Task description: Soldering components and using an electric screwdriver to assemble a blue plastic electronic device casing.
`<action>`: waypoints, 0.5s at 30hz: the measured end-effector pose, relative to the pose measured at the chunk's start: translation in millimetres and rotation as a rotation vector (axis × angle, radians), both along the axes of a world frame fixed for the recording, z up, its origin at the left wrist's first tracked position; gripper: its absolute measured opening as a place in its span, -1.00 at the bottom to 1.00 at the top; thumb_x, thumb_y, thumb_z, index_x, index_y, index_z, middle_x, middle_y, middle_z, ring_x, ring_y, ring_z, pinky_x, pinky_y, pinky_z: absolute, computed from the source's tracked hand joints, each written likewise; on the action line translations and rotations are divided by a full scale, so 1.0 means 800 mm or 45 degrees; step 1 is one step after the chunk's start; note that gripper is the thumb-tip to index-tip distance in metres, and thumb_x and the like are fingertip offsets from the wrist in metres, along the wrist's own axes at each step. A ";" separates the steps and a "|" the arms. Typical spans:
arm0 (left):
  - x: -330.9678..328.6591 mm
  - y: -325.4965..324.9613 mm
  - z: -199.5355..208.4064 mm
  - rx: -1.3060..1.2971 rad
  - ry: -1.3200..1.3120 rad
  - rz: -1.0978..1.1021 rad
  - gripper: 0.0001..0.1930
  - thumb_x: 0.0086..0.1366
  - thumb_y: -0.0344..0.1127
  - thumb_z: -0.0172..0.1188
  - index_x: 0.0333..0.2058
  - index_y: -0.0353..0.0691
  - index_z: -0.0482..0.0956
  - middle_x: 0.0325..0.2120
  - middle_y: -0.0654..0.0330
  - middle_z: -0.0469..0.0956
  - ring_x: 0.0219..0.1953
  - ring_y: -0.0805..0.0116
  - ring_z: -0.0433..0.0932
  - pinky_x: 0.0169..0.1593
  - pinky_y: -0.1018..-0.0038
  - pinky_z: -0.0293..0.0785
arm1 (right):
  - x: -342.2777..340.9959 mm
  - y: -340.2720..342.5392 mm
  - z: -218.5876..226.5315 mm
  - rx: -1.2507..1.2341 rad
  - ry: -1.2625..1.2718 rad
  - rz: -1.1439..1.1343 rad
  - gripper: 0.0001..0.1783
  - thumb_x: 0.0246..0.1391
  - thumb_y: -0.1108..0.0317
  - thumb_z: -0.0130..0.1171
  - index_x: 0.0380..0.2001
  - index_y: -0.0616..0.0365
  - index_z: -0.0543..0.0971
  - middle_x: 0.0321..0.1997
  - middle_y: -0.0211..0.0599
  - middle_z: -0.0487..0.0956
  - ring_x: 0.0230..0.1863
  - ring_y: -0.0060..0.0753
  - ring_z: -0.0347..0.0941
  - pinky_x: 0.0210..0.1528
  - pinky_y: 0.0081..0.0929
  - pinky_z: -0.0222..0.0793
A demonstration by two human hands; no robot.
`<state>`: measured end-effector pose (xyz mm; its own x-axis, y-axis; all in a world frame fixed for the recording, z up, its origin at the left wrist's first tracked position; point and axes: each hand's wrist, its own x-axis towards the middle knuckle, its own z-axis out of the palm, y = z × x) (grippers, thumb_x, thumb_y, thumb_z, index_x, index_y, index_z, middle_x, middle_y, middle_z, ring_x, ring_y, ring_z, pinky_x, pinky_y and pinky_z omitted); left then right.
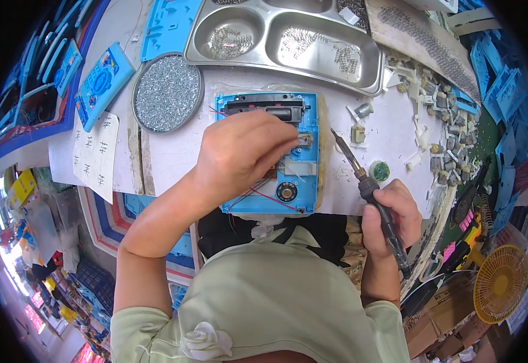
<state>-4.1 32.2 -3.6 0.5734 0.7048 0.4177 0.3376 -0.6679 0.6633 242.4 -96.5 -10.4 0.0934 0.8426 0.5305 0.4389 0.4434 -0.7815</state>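
Observation:
A blue plastic housing point(310, 196) lies open on the table in front of me, with a black bar-shaped assembly point(282, 112) along its far side. A round black speaker point(287, 192) and thin red wires point(270, 199) show in its near part. My left hand point(239, 151) reaches over the housing, its fingers pinched at a small metallic part point(304, 140) by the right wall. The fingers hide part of the grip and the housing's middle. My right hand point(394, 215) is closed round the dark handle of a soldering iron point(370, 189). The iron's tip points up and left, beside the housing and apart from it.
A steel compartment tray point(360, 85) holding small springs stands at the back, beside a round dish point(198, 91) of screws. Small motors point(364, 110) lie right of the housing, near a green round piece point(379, 171). More motors and white parts crowd the right edge. A yellow fan point(501, 284) stands lower right.

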 end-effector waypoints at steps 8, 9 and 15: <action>0.007 -0.017 0.001 0.213 0.259 0.003 -0.75 -0.06 -0.52 0.44 -0.34 -0.17 0.67 -0.37 0.23 0.51 -0.37 0.24 0.50 -0.27 0.32 0.34 | -0.002 -0.003 -0.001 -0.013 -0.029 0.069 -0.70 -0.02 0.52 0.39 -0.18 0.27 0.58 -0.67 -0.38 0.38 -0.68 -0.42 0.24 -0.60 -0.48 0.09; 0.008 -0.019 0.001 0.201 0.278 0.015 -0.75 -0.07 -0.51 0.44 -0.35 -0.16 0.66 -0.36 0.24 0.49 -0.36 0.24 0.50 -0.26 0.31 0.32 | -0.003 -0.004 0.000 -0.021 -0.034 0.081 -0.70 -0.03 0.52 0.39 -0.18 0.26 0.59 -0.67 -0.39 0.38 -0.68 -0.42 0.25 -0.60 -0.48 0.09; 0.013 -0.023 0.016 0.139 0.409 0.023 -0.76 -0.11 -0.50 0.41 -0.39 -0.17 0.61 -0.32 0.21 0.44 -0.33 0.22 0.49 -0.23 0.28 0.30 | -0.005 -0.007 0.004 -0.071 -0.024 0.099 -0.71 -0.04 0.51 0.40 -0.19 0.24 0.61 -0.67 -0.39 0.38 -0.68 -0.38 0.25 -0.61 -0.46 0.10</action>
